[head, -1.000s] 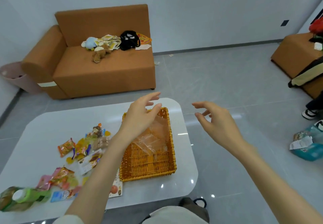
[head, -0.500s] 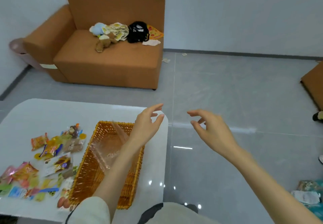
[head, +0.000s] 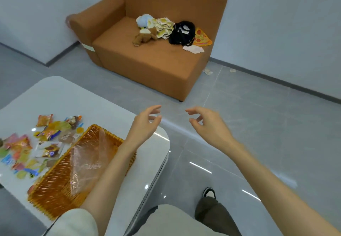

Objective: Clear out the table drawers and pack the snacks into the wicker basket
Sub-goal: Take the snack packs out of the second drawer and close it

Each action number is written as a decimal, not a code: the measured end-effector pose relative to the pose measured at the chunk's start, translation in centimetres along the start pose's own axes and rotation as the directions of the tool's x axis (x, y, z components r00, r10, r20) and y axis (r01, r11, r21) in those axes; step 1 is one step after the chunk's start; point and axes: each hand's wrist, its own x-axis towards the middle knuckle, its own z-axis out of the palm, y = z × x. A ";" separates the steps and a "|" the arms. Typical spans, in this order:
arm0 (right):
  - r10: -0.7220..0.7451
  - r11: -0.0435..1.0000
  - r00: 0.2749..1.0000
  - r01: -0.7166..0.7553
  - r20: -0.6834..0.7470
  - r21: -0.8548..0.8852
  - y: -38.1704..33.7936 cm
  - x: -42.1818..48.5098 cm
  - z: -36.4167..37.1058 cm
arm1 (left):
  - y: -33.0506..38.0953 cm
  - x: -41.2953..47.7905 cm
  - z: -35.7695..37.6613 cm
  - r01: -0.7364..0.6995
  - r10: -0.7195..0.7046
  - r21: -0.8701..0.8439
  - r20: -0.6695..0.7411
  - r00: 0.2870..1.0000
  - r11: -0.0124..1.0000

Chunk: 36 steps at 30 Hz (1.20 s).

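Wicker in a honey tone, the basket (head: pixel 49 197) sits toward seven o'clock in the view on a glossy white counter (head: pixel 73 99), holding only a crumpled sheet of clear plastic film (head: pixel 88 162). None of the snacks (head: pixel 48 134) has reached it. They lie loose in a bright scatter on the counter at ten o'clock from the basket, the closest packets just beside its far-left wall. A person's left hand (head: pixel 145 123) hovers at one o'clock from the basket, above the counter's rounded corner, fingers spread and loosely curled, gripping nothing. The right hand (head: pixel 208 125), at three o'clock from the left and apart from it, hangs over the grey tiled floor (head: pixel 258 125) in the same empty, half-curled spread. The left forearm crosses over the basket's right rim; whether it touches cannot be told. No drawer front can be made out, and packing looks barely begun. Three troubles seem likely. The film fills much of the basket, so packets dropped onto it could skid off or bury it. The slick counter would let a hasty sweep send wrappers over the edge. The forearm, passing low, could catch the rim and drag the basket, which sits close to the counter's near edge. A brown sofa (head: pixel 147 66) strewn with soft toys (head: pixel 145 34) stands at twelve o'clock.
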 end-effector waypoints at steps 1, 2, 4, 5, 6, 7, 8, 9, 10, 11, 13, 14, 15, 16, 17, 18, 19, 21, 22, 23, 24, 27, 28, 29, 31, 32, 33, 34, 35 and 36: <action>-0.031 1.000 0.999 0.031 0.042 -0.002 0.5 1.8 -1.0 | 0.8 1.0 0.4 0.028 -0.029 -0.008 -0.042 0.999 1.000; -0.066 0.998 0.994 0.067 0.081 -0.001 1.0 3.7 -1.9 | 1.4 1.9 0.6 0.057 -0.059 -0.019 -0.089 0.994 0.998; -0.132 0.991 0.981 0.133 0.145 0.003 1.4 7.7 -3.1 | 2.5 3.4 0.5 0.102 -0.108 -0.042 -0.176 0.978 0.994; -0.157 0.987 0.972 0.158 0.176 0.013 1.5 9.6 -3.4 | 2.8 4.1 0.4 0.130 -0.139 -0.053 -0.215 0.967 0.990; -0.184 0.983 0.961 0.183 0.207 0.023 1.4 11.4 -3.5 | 3.0 4.7 0.2 0.156 -0.167 -0.065 -0.254 0.953 0.986; -0.211 0.977 0.948 0.210 0.239 0.033 1.2 13.3 -3.5 | 3.0 5.3 0.0 0.178 -0.193 -0.076 -0.292 0.937 0.981; -0.239 0.971 0.931 0.237 0.275 0.039 1.1 15.2 -3.3 | 2.8 6.0 -0.2 0.201 -0.218 -0.086 -0.329 0.919 0.976; -0.265 0.963 0.913 0.265 0.312 0.042 0.9 17.0 -3.0 | 2.5 6.7 -0.4 0.226 -0.247 -0.099 -0.367 0.897 0.969; -0.289 0.955 0.892 0.293 0.348 0.042 0.6 18.8 -2.6 | 2.1 7.6 -0.6 0.251 -0.277 -0.118 -0.404 0.872 0.961; -0.314 0.945 0.870 0.323 0.381 0.041 0.3 20.7 -2.1 | 1.6 8.5 -0.8 0.274 -0.309 -0.143 -0.438 0.844 0.951; -0.363 0.921 0.822 0.388 0.439 0.035 -0.2 24.8 -1.1 | 0.3 10.8 -1.3 0.312 -0.366 -0.191 -0.487 0.793 0.931; -0.383 0.908 0.797 0.418 0.467 0.031 -0.6 26.9 -0.6 | -0.2 12.2 -1.6 0.329 -0.392 -0.212 -0.502 0.771 0.920; -0.397 0.896 0.773 0.442 0.494 0.029 -1.1 29.1 -0.2 | -0.8 13.7 -1.9 0.341 -0.412 -0.230 -0.514 0.753 0.911; -0.408 0.886 0.752 0.463 0.517 0.026 -1.6 31.3 0.3 | -1.2 15.3 -2.4 0.351 -0.425 -0.241 -0.524 0.738 0.905; -0.415 0.876 0.734 0.481 0.537 0.020 -2.2 33.6 0.7 | -1.6 17.1 -3.0 0.360 -0.436 -0.245 -0.531 0.727 0.900; -0.417 0.869 0.718 0.494 0.557 0.014 -2.9 35.9 1.1 | -2.0 18.9 -3.7 0.374 -0.450 -0.251 -0.535 0.715 0.893; -0.415 0.866 0.702 0.500 0.579 0.014 -3.6 38.2 1.5 | -2.2 20.7 -4.5 0.389 -0.471 -0.266 -0.536 0.701 0.882; -0.421 0.860 0.670 0.509 0.612 0.034 -5.0 42.4 2.3 | -2.5 23.9 -6.3 0.408 -0.504 -0.296 -0.547 0.669 0.863; -0.429 0.855 0.651 0.515 0.626 0.050 -5.8 44.3 2.9 | -2.7 25.4 -7.3 0.415 -0.516 -0.308 -0.560 0.648 0.856; -0.436 0.850 0.629 0.523 0.643 0.065 -6.6 46.2 3.6 | -3.1 26.6 -8.2 0.420 -0.528 -0.322 -0.576 0.625 0.848; -0.444 0.842 0.604 0.534 0.662 0.077 -7.4 47.8 4.5 | -3.4 27.5 -9.1 0.426 -0.543 -0.340 -0.589 0.599 0.838; -0.451 0.817 0.518 0.567 0.726 0.103 -9.8 52.0 7.5 | -4.7 29.5 -11.0 0.443 -0.611 -0.424 -0.612 0.503 0.790; -0.452 0.804 0.479 0.584 0.753 0.112 -10.5 53.3 8.7 | -5.2 29.9 -11.4 0.452 -0.642 -0.461 -0.614 0.460 0.764; -0.452 0.789 0.434 0.602 0.779 0.122 -11.3 54.5 10.0 | -5.7 30.2 -11.6 0.460 -0.671 -0.494 -0.614 0.417 0.738; -0.442 0.753 0.321 0.641 0.838 0.151 -12.7 56.5 12.7 | -7.0 30.5 -11.7 0.468 -0.728 -0.566 -0.603 0.326 0.679; -0.434 0.729 0.258 0.663 0.863 0.169 -13.4 57.5 14.2 | -7.6 30.8 -11.6 0.464 -0.757 -0.608 -0.592 0.276 0.644; -0.428 0.705 0.196 0.683 0.882 0.190 -14.1 58.5 15.7 | -8.2 31.0 -11.5 0.458 -0.784 -0.647 -0.576 0.229 0.609; -0.422 0.674 0.132 0.708 0.897 0.212 -14.8 59.3 17.2 | -8.7 31.4 -11.3 0.453 -0.809 -0.683 -0.559 0.182 0.574; -0.411 0.638 0.067 0.733 0.909 0.234 -15.5 60.2 18.7 | -9.2 31.9 -11.2 0.445 -0.831 -0.716 -0.540 0.134 0.538; -0.393 0.599 0.000 0.759 0.920 0.256 -16.1 61.0 20.2 | -9.6 32.5 -11.2 0.433 -0.848 -0.746 -0.523 0.088 0.505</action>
